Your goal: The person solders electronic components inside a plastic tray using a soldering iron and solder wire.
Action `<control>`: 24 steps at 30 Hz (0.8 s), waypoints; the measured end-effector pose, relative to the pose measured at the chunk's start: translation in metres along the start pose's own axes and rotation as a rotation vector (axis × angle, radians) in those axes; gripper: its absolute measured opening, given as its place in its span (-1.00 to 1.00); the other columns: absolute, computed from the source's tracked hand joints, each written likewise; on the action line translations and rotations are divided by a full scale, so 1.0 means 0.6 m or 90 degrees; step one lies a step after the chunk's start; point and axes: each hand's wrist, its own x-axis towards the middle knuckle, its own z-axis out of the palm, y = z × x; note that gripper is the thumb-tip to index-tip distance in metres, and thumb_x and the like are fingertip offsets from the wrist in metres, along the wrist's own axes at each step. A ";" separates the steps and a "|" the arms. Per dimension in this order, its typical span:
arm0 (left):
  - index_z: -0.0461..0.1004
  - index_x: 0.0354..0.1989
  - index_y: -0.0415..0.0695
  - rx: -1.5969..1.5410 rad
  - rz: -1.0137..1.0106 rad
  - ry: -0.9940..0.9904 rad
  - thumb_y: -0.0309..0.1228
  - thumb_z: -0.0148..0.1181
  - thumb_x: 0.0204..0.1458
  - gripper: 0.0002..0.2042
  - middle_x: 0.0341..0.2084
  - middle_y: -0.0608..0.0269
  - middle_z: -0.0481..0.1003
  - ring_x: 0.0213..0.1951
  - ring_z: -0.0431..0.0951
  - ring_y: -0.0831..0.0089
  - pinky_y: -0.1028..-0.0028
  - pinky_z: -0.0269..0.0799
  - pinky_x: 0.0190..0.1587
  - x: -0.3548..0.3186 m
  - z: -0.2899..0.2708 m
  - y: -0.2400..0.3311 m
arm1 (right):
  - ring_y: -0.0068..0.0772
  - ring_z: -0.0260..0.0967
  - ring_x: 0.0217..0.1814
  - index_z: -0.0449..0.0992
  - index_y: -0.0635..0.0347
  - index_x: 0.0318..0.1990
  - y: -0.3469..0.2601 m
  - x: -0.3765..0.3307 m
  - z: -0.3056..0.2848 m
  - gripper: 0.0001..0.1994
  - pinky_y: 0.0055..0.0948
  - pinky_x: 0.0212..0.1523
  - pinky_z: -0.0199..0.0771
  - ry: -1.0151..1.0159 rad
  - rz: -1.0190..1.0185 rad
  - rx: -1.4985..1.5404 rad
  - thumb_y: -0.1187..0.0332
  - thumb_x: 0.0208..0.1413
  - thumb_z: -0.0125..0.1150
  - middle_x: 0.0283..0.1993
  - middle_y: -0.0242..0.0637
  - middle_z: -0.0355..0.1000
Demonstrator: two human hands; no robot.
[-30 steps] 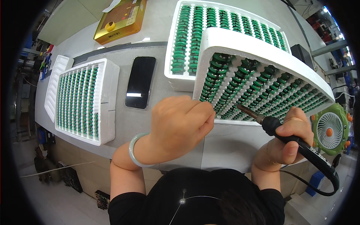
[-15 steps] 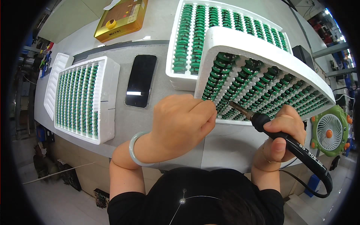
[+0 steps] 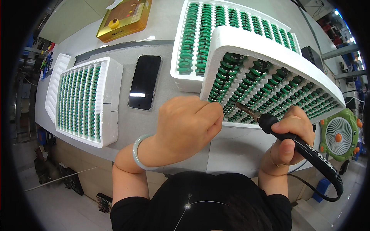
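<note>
My right hand [image 3: 295, 133] grips a soldering iron [image 3: 283, 133] by its black handle. The iron's metal tip reaches in among the green ring-shaped parts [image 3: 266, 82] standing in rows in a tilted white foam tray [image 3: 246, 36]. My left hand [image 3: 189, 125] is closed at the tray's lower left corner, close to the iron's tip; whatever its fingers pinch is hidden behind the knuckles. That tray leans on a second foam tray [image 3: 174, 65], which holds similar green parts.
Left of my hands lies a black phone [image 3: 145, 82]. Farther left stands another filled foam tray [image 3: 111, 104] beside a white foam piece [image 3: 58, 82]. A yellow box [image 3: 127, 21] sits at the back. On the right are a green fan [image 3: 338, 136] and the iron's cable [image 3: 308, 188].
The soldering iron's tip has shifted very slightly up and left among the green parts, its handle turning a little in my right hand. My left hand has hardly moved.
</note>
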 end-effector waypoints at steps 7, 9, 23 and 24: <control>0.35 -0.71 -0.11 -0.002 0.001 0.004 -0.57 0.25 -0.41 -0.84 -0.79 0.35 0.31 -0.74 0.25 0.44 0.49 0.11 -0.68 0.000 0.002 -0.001 | -0.49 0.10 -0.71 0.43 0.18 -0.55 0.001 0.000 0.000 -0.62 -0.55 -0.68 0.05 -0.002 0.007 -0.001 0.01 -0.03 0.05 -0.68 -0.36 0.33; 0.35 -0.71 -0.11 0.009 0.001 0.002 -0.58 0.25 -0.42 -0.84 -0.79 0.35 0.32 -0.74 0.26 0.44 0.50 0.11 -0.68 -0.001 0.005 -0.002 | -0.49 0.10 -0.70 0.43 0.18 -0.55 0.001 -0.001 0.002 -0.62 -0.54 -0.68 0.05 0.009 0.015 0.008 0.01 -0.03 0.05 -0.68 -0.36 0.33; 0.35 -0.71 -0.12 0.002 0.001 0.000 -0.58 0.25 -0.42 -0.84 -0.77 0.35 0.36 -0.73 0.28 0.45 0.51 0.13 -0.68 -0.001 0.005 -0.003 | -0.48 0.12 -0.69 0.43 0.18 -0.54 0.006 -0.003 0.000 -0.59 -0.53 -0.67 0.05 0.008 0.027 0.031 -0.03 -0.04 0.04 -0.67 -0.35 0.32; 0.35 -0.71 -0.12 0.002 -0.001 -0.003 -0.58 0.25 -0.42 -0.84 -0.77 0.35 0.36 -0.73 0.28 0.45 0.51 0.13 -0.68 0.000 0.005 -0.002 | -0.48 0.12 -0.69 0.43 0.18 -0.54 0.006 -0.003 0.000 -0.59 -0.53 -0.67 0.05 0.009 0.028 0.031 -0.03 -0.04 0.03 -0.67 -0.35 0.32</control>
